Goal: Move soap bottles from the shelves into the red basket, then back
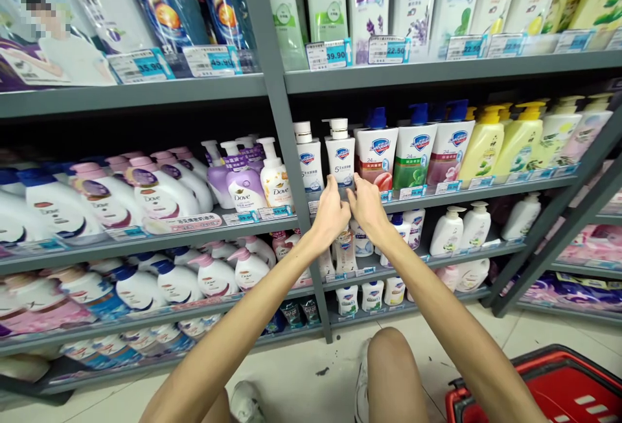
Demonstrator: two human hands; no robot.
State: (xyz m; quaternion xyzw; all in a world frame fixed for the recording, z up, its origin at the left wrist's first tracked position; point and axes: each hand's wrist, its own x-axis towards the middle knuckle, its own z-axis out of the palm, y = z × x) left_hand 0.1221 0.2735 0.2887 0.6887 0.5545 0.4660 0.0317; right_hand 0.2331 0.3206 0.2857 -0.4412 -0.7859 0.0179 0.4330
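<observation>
Our left hand point(332, 212) and right hand point(368, 206) are close together at the front edge of the middle shelf point(486, 195), fingers partly curled, at the lower part of a white pump bottle point(341, 154). We cannot tell whether either hand has hold of the bottle or just touches it or the shelf edge, since the fingers hide the spot. The bottle stands upright on the shelf, its label facing us. Just beside it on the left is a similar white bottle point(310, 167), and on the right come a bottle with a red label point(376, 157), one with a green label point(414, 157) and one with a dark pink label point(451, 151), these three with blue pumps. Further right we see yellow bottles point(483, 151). Left of the grey post point(282, 96) stand a purple bottle point(244, 186) and slanted white bottles with pink caps point(162, 193). Above, the upper shelf point(418, 72) carries tall bottles and price tags; more bottles fill the shelves below. Under our arms we see our knee point(396, 371) and shoes point(247, 402) over the pale floor point(301, 365), with a red basket point(558, 381) at the lower right.
</observation>
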